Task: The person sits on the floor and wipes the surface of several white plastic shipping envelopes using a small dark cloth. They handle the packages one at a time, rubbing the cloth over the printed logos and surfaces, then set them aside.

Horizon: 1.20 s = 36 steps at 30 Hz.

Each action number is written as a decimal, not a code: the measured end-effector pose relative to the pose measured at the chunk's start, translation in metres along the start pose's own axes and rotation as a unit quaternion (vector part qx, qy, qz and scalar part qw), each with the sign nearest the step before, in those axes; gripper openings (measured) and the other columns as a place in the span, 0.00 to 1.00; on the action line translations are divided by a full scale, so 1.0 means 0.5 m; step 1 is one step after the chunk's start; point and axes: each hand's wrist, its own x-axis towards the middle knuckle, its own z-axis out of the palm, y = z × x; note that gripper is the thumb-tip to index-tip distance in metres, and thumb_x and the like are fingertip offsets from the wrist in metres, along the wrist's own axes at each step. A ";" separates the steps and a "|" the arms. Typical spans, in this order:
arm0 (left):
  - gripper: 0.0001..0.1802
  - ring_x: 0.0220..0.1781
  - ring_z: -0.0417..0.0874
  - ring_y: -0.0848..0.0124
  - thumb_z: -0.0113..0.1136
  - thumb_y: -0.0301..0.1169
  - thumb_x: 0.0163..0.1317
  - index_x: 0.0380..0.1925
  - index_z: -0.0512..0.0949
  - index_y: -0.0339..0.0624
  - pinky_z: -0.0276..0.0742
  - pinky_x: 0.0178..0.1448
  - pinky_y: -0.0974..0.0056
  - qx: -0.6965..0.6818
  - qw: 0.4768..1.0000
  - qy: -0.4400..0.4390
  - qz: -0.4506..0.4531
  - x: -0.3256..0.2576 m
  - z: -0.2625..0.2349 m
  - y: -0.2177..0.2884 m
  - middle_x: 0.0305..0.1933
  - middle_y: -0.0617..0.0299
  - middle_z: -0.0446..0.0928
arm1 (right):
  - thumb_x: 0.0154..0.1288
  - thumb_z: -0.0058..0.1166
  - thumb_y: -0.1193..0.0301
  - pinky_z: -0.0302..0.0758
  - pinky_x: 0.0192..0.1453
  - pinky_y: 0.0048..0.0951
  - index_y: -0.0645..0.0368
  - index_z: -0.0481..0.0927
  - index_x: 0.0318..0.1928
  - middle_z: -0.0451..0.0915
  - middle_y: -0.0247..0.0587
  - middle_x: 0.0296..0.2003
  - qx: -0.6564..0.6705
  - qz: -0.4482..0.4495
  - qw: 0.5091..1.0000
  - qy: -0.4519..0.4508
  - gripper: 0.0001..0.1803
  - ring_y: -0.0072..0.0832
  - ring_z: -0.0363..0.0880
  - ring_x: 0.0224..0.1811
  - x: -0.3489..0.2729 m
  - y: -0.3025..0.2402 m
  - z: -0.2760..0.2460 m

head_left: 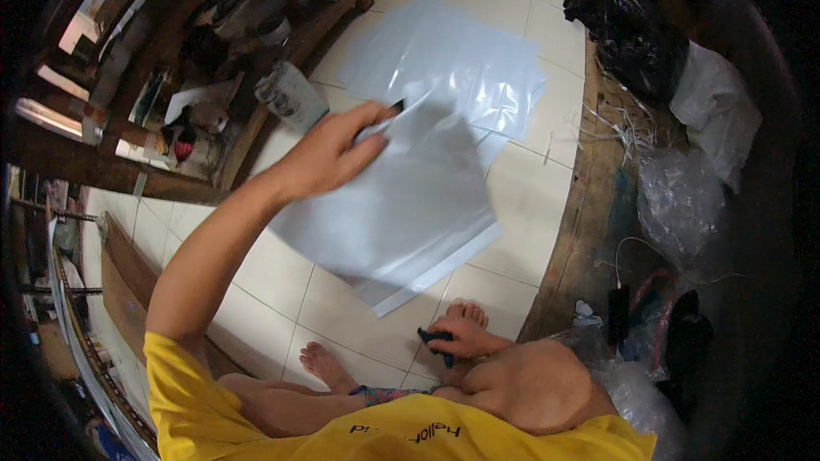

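Observation:
My left hand (342,149) is closed on the upper edge of a greyish-white plastic mailing bag (401,196), thumb and fingers pinching it. The bag hangs slanted above the floor, blurred by motion, with a lighter strip along its lower edge. A small black bit shows at the left fingertips; I cannot tell what it is. Beyond it, a spread pile of similar shiny plastic bags (427,51) lies on the tiles. Down by my right foot, my right hand (470,340) is closed around a small dark tool (437,340), its kind unclear.
A wooden rack (248,132) with clutter stands at the left, a whitish container (290,96) at its edge. Along the right runs a brown board (568,256) bearing a black plastic bag (628,30), clear plastic (683,201) and a black device with a white cable (618,312).

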 end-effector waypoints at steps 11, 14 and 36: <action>0.28 0.53 0.82 0.56 0.50 0.32 0.63 0.64 0.71 0.39 0.75 0.60 0.57 0.039 0.991 0.119 -0.054 0.610 0.055 -0.210 0.54 0.45 0.80 | 0.65 0.59 0.45 0.61 0.62 0.46 0.48 0.85 0.52 0.81 0.44 0.48 -0.060 0.117 0.991 0.031 0.25 0.41 0.72 0.54 0.002 -0.009 -0.002; 0.29 0.60 0.81 0.50 0.52 0.32 0.62 0.64 0.71 0.37 0.72 0.66 0.53 0.060 0.980 0.164 -0.092 0.679 0.082 -0.254 0.58 0.39 0.79 | 0.59 0.53 0.33 0.63 0.55 0.52 0.33 0.86 0.51 0.73 0.47 0.45 0.024 0.088 0.994 0.053 0.29 0.48 0.69 0.51 0.006 0.082 0.065; 0.33 0.68 0.71 0.47 0.57 0.45 0.68 0.68 0.66 0.38 0.67 0.72 0.47 0.143 0.884 -0.388 -0.217 -0.126 0.077 -0.283 0.65 0.42 0.72 | 0.66 0.60 0.51 0.75 0.56 0.41 0.47 0.82 0.55 0.85 0.43 0.42 0.046 0.135 0.987 -0.075 0.22 0.39 0.82 0.47 0.087 -0.037 -0.100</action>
